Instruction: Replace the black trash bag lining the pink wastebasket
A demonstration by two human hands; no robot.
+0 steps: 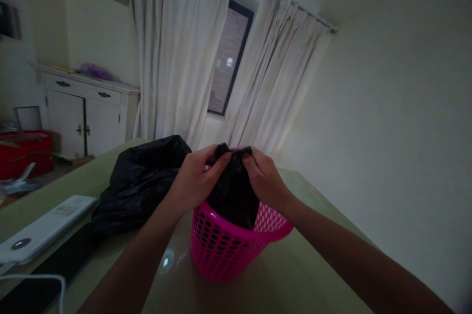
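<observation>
A black plastic bag (pixel 236 201) hangs down inside a pink perforated basket (pixel 228 250) that stands upright on the table. My left hand (pixel 199 174) pinches the bag's top edge on the left, thumb uppermost. On the right, my right hand (pixel 266 176) grips the same edge, a short stretch of black plastic between the two. Both hands are above the basket's far half. The lower part of the bag is hidden behind the basket's wall. To the left of the basket lies a crumpled heap of black plastic bags (pixel 142 186).
At the left of the pale green table (pixel 295 274) lie a white power bank (pixel 47 228) with a white cable (pixel 55 277) and a dark flat phone-like object (pixel 51 270). Beyond stand a white cabinet (pixel 103 120) and curtains (pixel 177 58). A red bag (pixel 25 154) is on the floor.
</observation>
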